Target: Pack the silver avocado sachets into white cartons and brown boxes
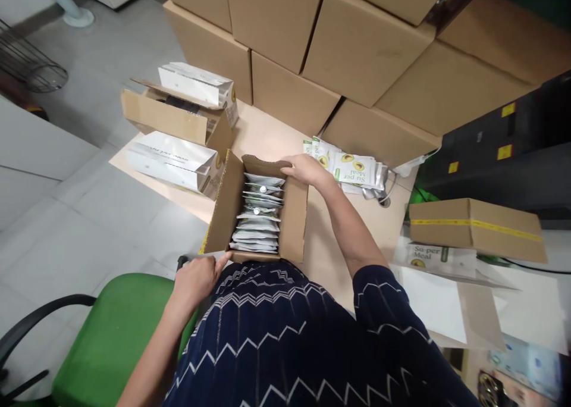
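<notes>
An open cardboard box (294, 216) sits close against my body at the table's near edge. Packed upright in a row inside it are several white pouches (256, 234), and two white caps show among them. My left hand (196, 281) grips the near left corner, its thumb on the rim and its other fingers mostly hidden below. At the far right corner my right hand (306, 169) holds the top edge, fingers over the rim. Just beyond that hand lies a pile of Super Meal pouches (354, 168) with avocado pictures.
Large cardboard cartons (276, 23) are stacked along the back. On the left stand white boxes (167, 160) and an open carton (163, 114). A black machine (491, 151) and a yellow-taped box (499, 225) are at right. A green chair (120, 335) stands lower left.
</notes>
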Tool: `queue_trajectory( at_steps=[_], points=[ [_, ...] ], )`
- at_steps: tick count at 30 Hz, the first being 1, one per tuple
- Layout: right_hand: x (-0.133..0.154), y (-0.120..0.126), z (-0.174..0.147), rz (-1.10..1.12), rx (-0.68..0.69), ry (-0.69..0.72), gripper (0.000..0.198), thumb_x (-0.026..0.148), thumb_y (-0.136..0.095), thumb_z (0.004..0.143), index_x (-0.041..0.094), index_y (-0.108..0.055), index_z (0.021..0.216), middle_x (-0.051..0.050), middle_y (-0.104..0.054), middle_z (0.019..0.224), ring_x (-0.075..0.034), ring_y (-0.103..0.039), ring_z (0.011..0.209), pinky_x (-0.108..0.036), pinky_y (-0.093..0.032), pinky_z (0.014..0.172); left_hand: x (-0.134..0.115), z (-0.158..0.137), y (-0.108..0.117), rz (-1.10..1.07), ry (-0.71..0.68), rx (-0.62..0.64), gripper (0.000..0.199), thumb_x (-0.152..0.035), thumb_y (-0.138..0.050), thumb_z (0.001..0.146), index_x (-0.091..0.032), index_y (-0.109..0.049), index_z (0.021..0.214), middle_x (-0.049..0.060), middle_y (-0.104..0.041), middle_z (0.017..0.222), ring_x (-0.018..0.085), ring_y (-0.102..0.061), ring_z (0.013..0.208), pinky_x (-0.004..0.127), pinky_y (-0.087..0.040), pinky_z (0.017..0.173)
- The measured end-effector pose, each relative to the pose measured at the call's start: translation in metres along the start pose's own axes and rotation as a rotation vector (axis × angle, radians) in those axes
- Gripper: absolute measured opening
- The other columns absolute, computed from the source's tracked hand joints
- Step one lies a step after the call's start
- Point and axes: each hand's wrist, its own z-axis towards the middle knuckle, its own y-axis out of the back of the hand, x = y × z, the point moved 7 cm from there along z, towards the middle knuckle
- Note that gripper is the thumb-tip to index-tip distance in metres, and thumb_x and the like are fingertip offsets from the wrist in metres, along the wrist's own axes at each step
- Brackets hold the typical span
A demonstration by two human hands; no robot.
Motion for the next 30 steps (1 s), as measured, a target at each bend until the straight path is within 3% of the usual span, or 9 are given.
queue_trajectory(
  at_steps=[6, 12, 16, 19, 22, 24, 26, 28, 30],
  points=[
    [-0.025, -0.017, 0.001, -0.008, -0.041, -0.165, 0.05, 0.05, -0.04, 0.099, 0.016, -0.075, 0.105, -0.015, -0.074, 0.111, -0.027, -0.067, 0.104, -0.03, -0.046, 0.081, -0.007, 0.039, -0.004, -0.152, -0.024, -0.145, 0.064, -0.055, -0.02, 0.101, -0.018, -0.073, 0.104, 0.017, -0.075, 0.095, 0.03, -0.072, 0.086, 0.033, -0.046, 0.069],
    [-0.074, -0.024, -0.049, 0.11, -0.148, -0.403, 0.052, 0.048, -0.039, 0.097, 0.011, -0.077, 0.093, -0.018, -0.075, 0.103, -0.029, -0.068, 0.102, -0.031, -0.047, 0.083, -0.001, 0.112, 0.06, -0.387, -0.051, -0.435, 0.053, -0.055, -0.035, 0.098, -0.019, -0.066, 0.121, 0.017, -0.075, 0.106, 0.034, -0.069, 0.103, 0.039, -0.051, 0.084],
    [-0.091, -0.052, -0.112, 0.347, -0.192, -0.529, 0.049, 0.048, -0.044, 0.092, 0.014, -0.076, 0.079, -0.012, -0.076, 0.083, -0.026, -0.07, 0.089, -0.029, -0.049, 0.077, 0.003, 0.129, 0.088, -0.642, -0.198, -0.678, 0.053, -0.05, -0.039, 0.097, -0.015, -0.059, 0.132, 0.017, -0.065, 0.131, 0.032, -0.057, 0.127, 0.048, -0.042, 0.108],
    [-0.083, -0.076, -0.162, 0.447, -0.261, -0.592, 0.054, 0.052, -0.041, 0.092, 0.015, -0.072, 0.068, -0.012, -0.074, 0.073, -0.024, -0.07, 0.079, -0.029, -0.048, 0.072, 0.013, 0.124, 0.073, -0.913, -0.166, -0.781, 0.057, -0.049, -0.048, 0.094, -0.016, -0.052, 0.14, 0.018, -0.054, 0.146, 0.029, -0.052, 0.133, 0.045, -0.04, 0.113],
    [-0.067, -0.093, -0.199, 0.437, -0.284, -0.631, 0.059, 0.056, -0.037, 0.094, 0.017, -0.068, 0.063, -0.014, -0.073, 0.072, -0.025, -0.07, 0.077, -0.031, -0.049, 0.074, 0.022, 0.12, 0.038, -1.173, -0.041, -0.728, 0.064, -0.047, -0.058, 0.089, -0.018, -0.046, 0.144, 0.019, -0.049, 0.149, 0.026, -0.06, 0.125, 0.04, -0.05, 0.103],
    [-0.056, -0.095, -0.211, 0.389, -0.283, -0.602, 0.056, 0.055, -0.038, 0.095, 0.017, -0.071, 0.073, -0.016, -0.074, 0.077, -0.027, -0.07, 0.081, -0.035, -0.05, 0.078, 0.023, 0.118, 0.019, -1.298, -0.008, -0.661, 0.07, -0.043, -0.064, 0.083, -0.018, -0.043, 0.146, 0.019, -0.054, 0.144, 0.023, -0.063, 0.119, 0.036, -0.053, 0.097],
    [-0.046, -0.087, -0.212, 0.385, -0.311, -0.498, 0.048, 0.052, -0.044, 0.095, 0.016, -0.074, 0.098, -0.017, -0.075, 0.094, -0.028, -0.07, 0.088, -0.038, -0.051, 0.083, 0.025, 0.118, 0.012, -1.392, -0.008, -0.604, 0.076, -0.041, -0.068, 0.079, -0.016, -0.042, 0.146, 0.017, -0.065, 0.13, 0.021, -0.066, 0.112, 0.035, -0.054, 0.094],
    [-0.039, -0.07, -0.207, 0.443, -0.369, -0.354, 0.048, 0.05, -0.051, 0.093, 0.019, -0.066, 0.127, -0.015, -0.07, 0.121, -0.028, -0.069, 0.102, -0.041, -0.052, 0.091, 0.028, 0.115, 0.018, -1.418, -0.025, -0.598, 0.072, -0.042, -0.07, 0.076, -0.014, -0.05, 0.139, 0.013, -0.071, 0.114, 0.019, -0.069, 0.102, 0.035, -0.055, 0.091],
    [-0.035, -0.052, -0.197, 0.502, -0.412, -0.23, 0.053, 0.05, -0.057, 0.091, 0.025, -0.059, 0.138, -0.011, -0.061, 0.139, -0.027, -0.061, 0.121, -0.043, -0.048, 0.103, 0.028, 0.108, 0.034, -1.342, -0.044, -0.624, 0.062, -0.045, -0.071, 0.073, -0.015, -0.061, 0.127, 0.009, -0.073, 0.107, 0.017, -0.069, 0.092, 0.034, -0.056, 0.088]
  ],
)
